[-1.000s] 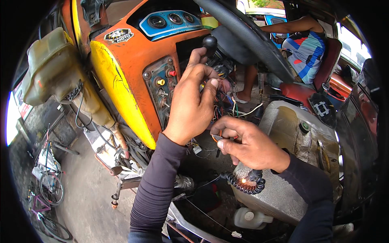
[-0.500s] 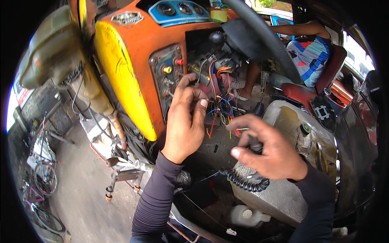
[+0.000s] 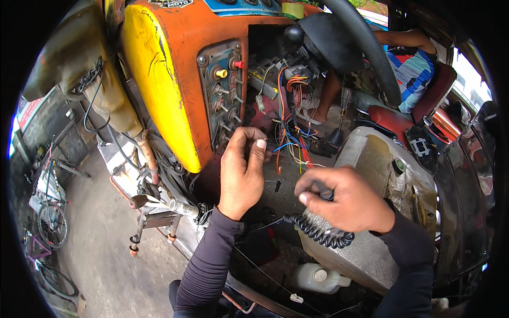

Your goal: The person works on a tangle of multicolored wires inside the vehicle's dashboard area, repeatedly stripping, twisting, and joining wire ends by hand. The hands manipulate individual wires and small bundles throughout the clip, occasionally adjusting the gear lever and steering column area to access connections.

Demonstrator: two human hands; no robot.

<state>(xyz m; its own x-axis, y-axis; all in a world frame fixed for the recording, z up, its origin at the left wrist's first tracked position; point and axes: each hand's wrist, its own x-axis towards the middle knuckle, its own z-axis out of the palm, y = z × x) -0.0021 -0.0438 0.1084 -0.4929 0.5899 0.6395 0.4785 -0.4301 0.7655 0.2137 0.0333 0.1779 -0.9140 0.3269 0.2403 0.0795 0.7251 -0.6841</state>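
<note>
My right hand (image 3: 347, 200) is closed around a short black handle (image 3: 322, 191), its far end hidden by my fingers. A black coiled cord (image 3: 326, 234) hangs just below that hand. My left hand (image 3: 243, 172) has thumb and forefinger pinched together; anything between them is too small or hidden to make out. Beyond both hands hangs a loose bundle of coloured wires (image 3: 289, 127), some with bare or cut ends, under the open dashboard. To its left sits a switch panel (image 3: 221, 95) with several metal toggles, a yellow knob (image 3: 221, 73) and a red knob (image 3: 238, 64).
A steering wheel (image 3: 366, 45) curves over the upper right. A worn grey engine cover (image 3: 366, 159) lies beside my right hand, with a white plastic jug (image 3: 321, 278) below. Another person (image 3: 411, 74) sits at the far right. Bicycles (image 3: 52, 222) stand outside at left.
My left hand has drawn back and down from the wires and switch panel. The right hand has closed more around the black handle. The whole view has shifted slightly.
</note>
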